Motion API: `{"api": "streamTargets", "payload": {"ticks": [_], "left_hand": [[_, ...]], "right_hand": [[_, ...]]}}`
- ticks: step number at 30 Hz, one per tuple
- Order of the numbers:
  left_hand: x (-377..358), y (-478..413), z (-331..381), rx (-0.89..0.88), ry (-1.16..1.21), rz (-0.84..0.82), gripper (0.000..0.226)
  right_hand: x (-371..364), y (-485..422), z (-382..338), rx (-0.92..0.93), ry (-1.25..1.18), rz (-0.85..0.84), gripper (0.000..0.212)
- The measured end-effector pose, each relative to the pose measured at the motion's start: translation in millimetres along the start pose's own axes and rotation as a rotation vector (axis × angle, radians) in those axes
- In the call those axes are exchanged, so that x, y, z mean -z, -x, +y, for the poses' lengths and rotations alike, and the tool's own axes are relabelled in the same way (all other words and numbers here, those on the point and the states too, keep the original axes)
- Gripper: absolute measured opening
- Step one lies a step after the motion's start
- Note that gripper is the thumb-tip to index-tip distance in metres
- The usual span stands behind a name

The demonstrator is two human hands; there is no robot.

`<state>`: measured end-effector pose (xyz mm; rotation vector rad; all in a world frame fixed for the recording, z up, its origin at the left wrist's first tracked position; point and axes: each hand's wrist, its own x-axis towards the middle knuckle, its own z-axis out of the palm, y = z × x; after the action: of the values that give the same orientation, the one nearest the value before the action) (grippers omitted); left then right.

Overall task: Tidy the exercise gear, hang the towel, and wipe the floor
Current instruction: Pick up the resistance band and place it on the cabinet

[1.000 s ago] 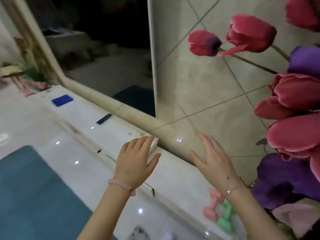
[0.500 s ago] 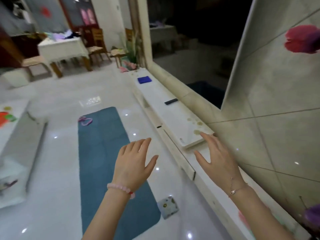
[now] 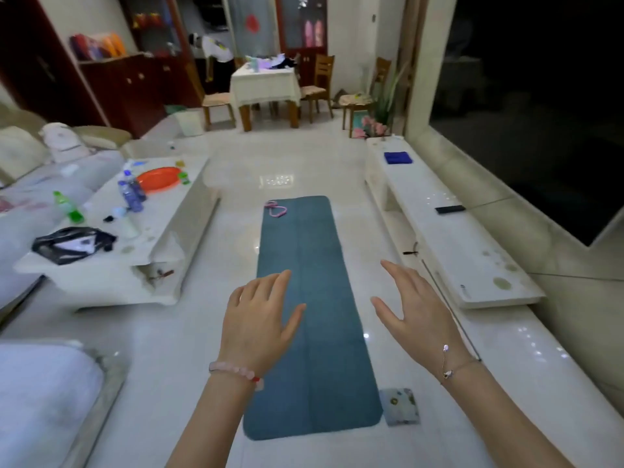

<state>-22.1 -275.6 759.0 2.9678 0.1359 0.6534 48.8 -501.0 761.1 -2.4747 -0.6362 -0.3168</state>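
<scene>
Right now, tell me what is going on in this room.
A person faces a long teal exercise mat unrolled on the glossy white floor. The left hand and the right hand are held out open above it, holding nothing. A pink cord loop lies at the mat's far left corner, and a small patterned cloth lies by its near right corner. Nothing is picked up yet.

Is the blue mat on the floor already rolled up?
No, the blue mat lies flat and fully unrolled on the white floor.

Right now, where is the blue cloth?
In the head view, the blue cloth lies right of the mat, at the far end of the white ledge, beyond the remote.
</scene>
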Motion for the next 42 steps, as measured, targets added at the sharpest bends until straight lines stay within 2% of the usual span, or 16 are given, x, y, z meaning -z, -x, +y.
{"api": "streamTargets", "payload": {"ticks": [9, 17, 23, 33, 42], "left_hand": [[41.8, 64.5, -115.2, 0.212, -0.088, 0.035, 0.056], [61.0, 74.0, -186.0, 0.364, -0.184, 0.089, 0.056], [51.8, 35.2, -238.7, 0.433, -0.234, 0.097, 0.057], [19.3, -52.3, -309.9, 0.439, -0.248, 0.136, 0.056], [-20.4, -134.7, -391.4, 0.372, -0.180, 0.108, 0.055]], "right_hand": [[-76.2, -32.6, -111.5, 0.212, -0.088, -0.095, 0.056], [-132.3, -89.2, -180.9, 0.387, -0.191, -0.186, 0.056], [-177.0, -151.7, -209.3, 0.442, -0.250, -0.192, 0.055], [-238.0, -256.8, -230.4, 0.493, -0.253, -0.237, 0.057], [-289.7, -345.3, -236.6, 0.420, -0.215, -0.208, 0.057]]}}
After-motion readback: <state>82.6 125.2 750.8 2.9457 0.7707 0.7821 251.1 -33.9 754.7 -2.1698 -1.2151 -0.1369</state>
